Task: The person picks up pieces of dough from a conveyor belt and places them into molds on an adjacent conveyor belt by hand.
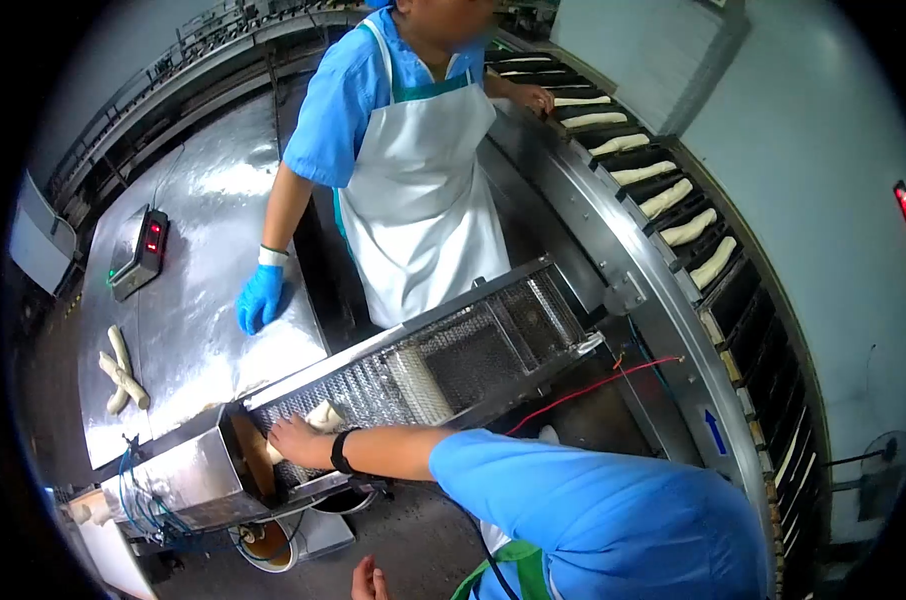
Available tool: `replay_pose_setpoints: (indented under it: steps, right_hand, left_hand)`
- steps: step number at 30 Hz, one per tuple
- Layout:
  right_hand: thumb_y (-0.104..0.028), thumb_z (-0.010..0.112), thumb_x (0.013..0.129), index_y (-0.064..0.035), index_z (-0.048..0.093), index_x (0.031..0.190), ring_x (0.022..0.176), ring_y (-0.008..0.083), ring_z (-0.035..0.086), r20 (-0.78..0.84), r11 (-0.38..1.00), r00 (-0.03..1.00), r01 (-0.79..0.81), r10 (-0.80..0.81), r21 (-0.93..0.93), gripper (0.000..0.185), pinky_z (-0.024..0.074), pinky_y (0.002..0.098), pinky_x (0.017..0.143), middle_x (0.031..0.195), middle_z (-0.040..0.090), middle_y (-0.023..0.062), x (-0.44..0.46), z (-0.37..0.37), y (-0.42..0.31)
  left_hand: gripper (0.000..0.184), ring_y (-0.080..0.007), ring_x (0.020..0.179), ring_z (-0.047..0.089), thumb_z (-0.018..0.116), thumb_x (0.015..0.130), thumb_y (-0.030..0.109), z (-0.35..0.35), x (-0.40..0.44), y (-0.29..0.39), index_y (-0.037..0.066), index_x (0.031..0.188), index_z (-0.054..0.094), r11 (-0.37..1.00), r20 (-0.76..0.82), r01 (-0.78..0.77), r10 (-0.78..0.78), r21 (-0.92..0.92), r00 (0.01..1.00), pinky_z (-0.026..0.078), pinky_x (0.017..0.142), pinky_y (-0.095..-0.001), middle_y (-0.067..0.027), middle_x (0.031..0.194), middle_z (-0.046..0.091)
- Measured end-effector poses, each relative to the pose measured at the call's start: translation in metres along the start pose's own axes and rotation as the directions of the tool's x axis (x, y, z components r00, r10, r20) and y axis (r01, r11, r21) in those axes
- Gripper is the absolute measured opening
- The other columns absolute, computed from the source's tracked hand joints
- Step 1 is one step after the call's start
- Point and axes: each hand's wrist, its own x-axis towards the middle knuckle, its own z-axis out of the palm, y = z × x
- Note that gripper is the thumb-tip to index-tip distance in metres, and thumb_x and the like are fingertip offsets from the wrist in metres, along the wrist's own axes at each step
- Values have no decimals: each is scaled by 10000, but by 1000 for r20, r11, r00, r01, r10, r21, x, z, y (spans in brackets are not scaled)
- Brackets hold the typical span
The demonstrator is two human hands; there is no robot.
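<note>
My right hand (295,441), with a dark band at the wrist, reaches over the lower left end of a mesh conveyor (373,385). Its fingers are bent over a pale dough piece, mostly hidden under the hand. Another dough piece (325,416) lies on the mesh right beside the knuckles. At the bottom edge, my left hand (369,580) is partly in view, held low in front of me. A thumb and finger show slightly apart, with nothing seen between them.
Across the conveyor stands a co-worker, one blue-gloved hand (261,298) on the steel table (208,245). Several dough sticks (123,378) and a scale with red digits (141,253) are there. Dark trays with long dough strips (713,262) follow the curved line at right. A bucket (270,545) stands below.
</note>
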Motion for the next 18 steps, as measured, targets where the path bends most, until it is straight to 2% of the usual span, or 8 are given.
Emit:
replay_pose_setpoints:
  steps: [2,5,8,10,13,15,16,18]
  right_hand:
    - [-182,568,654,-46,532,869,834,206,476,-144,998,989,21,-29,-54,257,381,323,672,872,510,72,3,14,3]
    - [-189,721,488,-25,553,824,798,272,545,85,981,993,68,-84,182,409,438,380,672,828,558,116,12,2,21]
    - [-277,678,517,-14,620,696,631,260,578,398,901,911,-77,-111,427,323,451,366,555,696,599,141,23,-30,32]
    - [-277,667,530,-28,612,660,514,215,548,380,817,920,-143,-99,558,286,431,345,480,588,574,115,30,-36,38]
    - [-216,631,592,-44,593,618,493,169,517,555,256,824,-516,-113,818,177,400,317,415,586,548,75,-22,-131,49]
    - [-141,616,634,-30,591,653,479,155,497,351,-113,933,-358,-75,927,114,389,300,388,577,533,62,-40,-125,81]
    - [-183,670,620,-33,594,730,543,157,534,363,-35,931,-362,25,931,201,425,297,425,634,562,52,-86,-185,82]
    - [-198,705,597,-26,598,769,625,194,581,105,-295,994,-92,29,951,266,471,297,518,714,597,86,-132,-201,109]
  left_hand:
    - [322,-218,982,495,460,832,153,-4,1,7,-25,1101,463,999,10,40,-40,0,999,374,843,-298,-148,1049,531]
    - [316,-221,975,501,456,833,147,-7,9,14,-25,1098,466,988,42,10,-16,156,999,375,841,-299,-157,1047,531]
    - [308,-225,972,504,457,834,147,-9,17,17,-24,1090,472,979,116,-114,94,172,989,377,837,-299,-162,1044,532]
    - [298,-218,973,497,460,835,146,-10,19,31,-25,1078,480,975,144,-141,116,174,983,367,837,-297,-154,1047,533]
    - [303,-207,968,481,446,848,164,-9,27,60,-39,1071,480,915,244,-312,252,254,936,367,833,-301,-138,1040,533]
    - [315,-225,971,475,450,847,180,2,39,82,-40,1070,485,932,308,-302,233,199,922,356,842,-304,-138,1061,520]
    - [322,-231,975,473,456,845,188,8,41,94,-36,1075,485,897,336,-369,279,244,900,350,848,-304,-141,1070,515]
    - [357,-213,996,459,474,837,203,24,45,109,-21,1115,463,950,348,-268,201,158,916,328,874,-292,-158,1088,503]
